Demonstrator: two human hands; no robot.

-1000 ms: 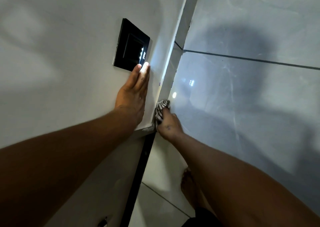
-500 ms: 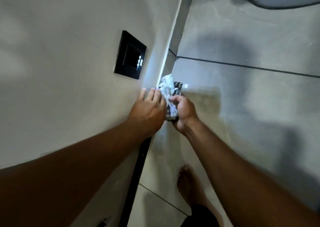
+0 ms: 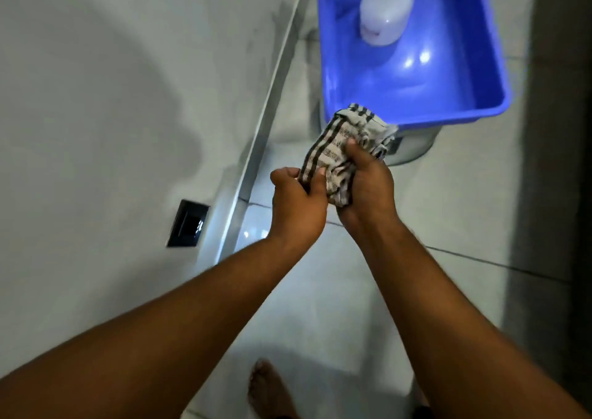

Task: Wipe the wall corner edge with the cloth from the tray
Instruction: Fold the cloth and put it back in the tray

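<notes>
A bunched white cloth with dark stripes (image 3: 339, 144) is held between both hands, to the right of the wall corner edge (image 3: 272, 98) and not touching it. My left hand (image 3: 296, 204) grips its lower left part. My right hand (image 3: 368, 184) is closed around its right side, thumb on top. The cloth's upper end hangs just in front of the near rim of a blue plastic tray (image 3: 448, 119). The metal-trimmed corner edge runs diagonally from the top centre down to the left of my hands.
A white plastic bottle (image 3: 386, 7) lies inside the blue tray. A black switch plate (image 3: 187, 223) is set in the white wall at the left. A bare foot (image 3: 266, 386) stands on the glossy tiled floor below. A dark vertical surface runs along the right.
Both hands have come away from the corner edge with the cloth and moved to the right, near the tray. The view has risen, so the blue tray now shows.
</notes>
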